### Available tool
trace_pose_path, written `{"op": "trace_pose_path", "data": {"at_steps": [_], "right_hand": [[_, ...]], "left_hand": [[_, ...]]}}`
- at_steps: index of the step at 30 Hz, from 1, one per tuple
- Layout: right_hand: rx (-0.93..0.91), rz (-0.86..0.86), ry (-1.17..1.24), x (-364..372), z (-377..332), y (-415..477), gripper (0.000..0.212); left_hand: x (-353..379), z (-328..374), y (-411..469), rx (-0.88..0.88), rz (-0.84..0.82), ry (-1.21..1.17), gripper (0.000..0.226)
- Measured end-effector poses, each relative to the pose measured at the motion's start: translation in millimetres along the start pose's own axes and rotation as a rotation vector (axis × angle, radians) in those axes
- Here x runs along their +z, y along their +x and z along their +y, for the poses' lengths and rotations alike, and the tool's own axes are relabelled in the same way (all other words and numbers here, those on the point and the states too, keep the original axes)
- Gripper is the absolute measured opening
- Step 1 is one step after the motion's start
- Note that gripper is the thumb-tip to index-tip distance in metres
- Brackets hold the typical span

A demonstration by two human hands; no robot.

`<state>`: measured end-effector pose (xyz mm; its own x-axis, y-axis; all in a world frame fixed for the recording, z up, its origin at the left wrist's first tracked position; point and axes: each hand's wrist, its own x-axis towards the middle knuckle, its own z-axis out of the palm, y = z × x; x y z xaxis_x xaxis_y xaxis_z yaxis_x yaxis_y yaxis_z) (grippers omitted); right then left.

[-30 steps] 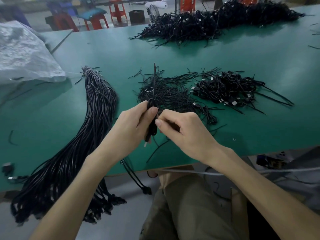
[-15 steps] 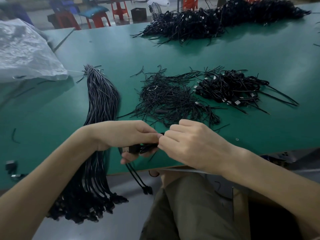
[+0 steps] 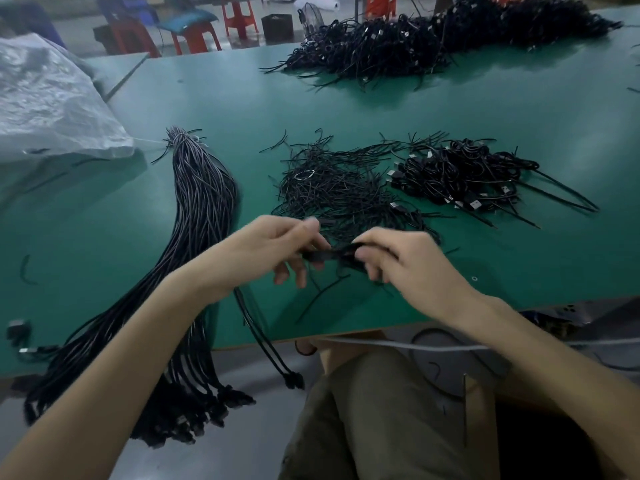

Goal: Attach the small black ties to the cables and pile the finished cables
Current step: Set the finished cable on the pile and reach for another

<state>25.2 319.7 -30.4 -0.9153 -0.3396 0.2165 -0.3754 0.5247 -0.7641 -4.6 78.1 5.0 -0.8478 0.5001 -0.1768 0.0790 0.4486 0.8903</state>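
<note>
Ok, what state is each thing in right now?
left hand: pinches the black cable
right hand: grips its other end
black cable: held between both hands, blurred
loose ties: scattered heap on table
finished cables: piled right of ties
long cable bundle: draped over table's near edge

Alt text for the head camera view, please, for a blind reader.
The left hand and right hand hold a black cable between them over a green table. Beyond lie loose ties, a pile of coiled cables at right, a long cable bundle at left.
</note>
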Motion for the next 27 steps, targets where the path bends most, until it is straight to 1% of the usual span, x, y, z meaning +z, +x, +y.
{"op": "trace_pose_path", "data": {"at_steps": [1,2,3,4,5,6,7,8,10,11,12,13,15,18,20,22,23,24,25,27], "right_hand": [[0.018,0.061,-0.010,-6.5,4.8,5.0,0.013],[0.058,0.124,-0.009,-14.0,10.4,10.9,0.014],[0.117,0.194,0.012,-22.6,17.7,17.6,0.014],[0.185,0.269,0.059,-31.9,25.2,24.1,0.014],[0.260,0.343,0.116,-41.4,33.4,30.5,0.015],[0.322,0.401,0.169,-49.9,41.1,35.2,0.016],[0.367,0.433,0.199,-56.7,49.1,37.9,0.018],[0.411,0.440,0.209,-61.1,55.7,39.0,0.023],[0.497,0.423,0.175,-61.5,65.4,37.4,0.052],[0.515,0.420,0.148,-58.8,68.3,34.7,0.060],[0.513,0.425,0.133,-54.8,69.9,31.3,0.062],[0.507,0.435,0.123,-51.4,71.1,28.4,0.063],[0.492,0.469,0.111,-46.9,71.5,24.2,0.063],[0.482,0.487,0.032,-43.7,69.4,22.7,0.065],[0.465,0.486,-0.151,-40.9,65.6,21.2,0.067],[0.401,0.501,-0.352,-35.5,58.7,18.2,0.066],[0.354,0.505,-0.406,-32.4,53.6,17.0,0.064],[0.300,0.492,-0.429,-28.9,47.0,15.5,0.061],[0.235,0.463,-0.430,-24.4,39.3,13.8,0.058],[0.073,0.365,-0.399,-10.7,20.7,9.7,0.056]], "left_hand": [[-5.9,-3.3,0.3,-0.035,0.093,-0.025,0.048],[-12.8,-8.7,1.1,-0.079,0.191,0.035,0.050],[-20.2,-15.2,1.2,-0.145,0.281,0.191,0.050],[-27.7,-22.8,0.7,-0.247,0.346,0.412,0.050],[-34.3,-30.7,-1.2,-0.374,0.381,0.630,0.050],[-38.7,-38.7,-4.1,-0.498,0.396,0.786,0.050],[-40.5,-45.1,-7.8,-0.589,0.410,0.868,0.050],[-39.9,-50.1,-11.3,-0.633,0.429,0.905,0.048],[-35.6,-54.9,-15.9,-0.630,0.470,0.958,0.045],[-33.2,-55.6,-17.5,-0.623,0.485,0.978,0.047],[-32.3,-55.7,-18.1,-0.630,0.495,0.992,0.048],[-31.8,-54.5,-18.4,-0.651,0.496,1.004,0.047],[-31.9,-52.5,-17.4,-0.681,0.455,1.045,0.039],[-29.3,-50.8,-13.2,-0.664,0.400,1.074,0.027],[-25.8,-49.6,-11.7,-0.613,0.419,1.039,0.031],[-20.9,-46.1,-12.9,-0.529,0.481,0.992,0.033],[-17.6,-42.8,-14.0,-0.476,0.502,0.967,0.032],[-12.7,-37.9,-15.3,-0.423,0.488,0.925,0.030],[-6.0,-31.6,-16.4,-0.371,0.428,0.844,0.030],[13.8,-11.5,-19.5,-0.212,0.235,0.598,0.027]]}}
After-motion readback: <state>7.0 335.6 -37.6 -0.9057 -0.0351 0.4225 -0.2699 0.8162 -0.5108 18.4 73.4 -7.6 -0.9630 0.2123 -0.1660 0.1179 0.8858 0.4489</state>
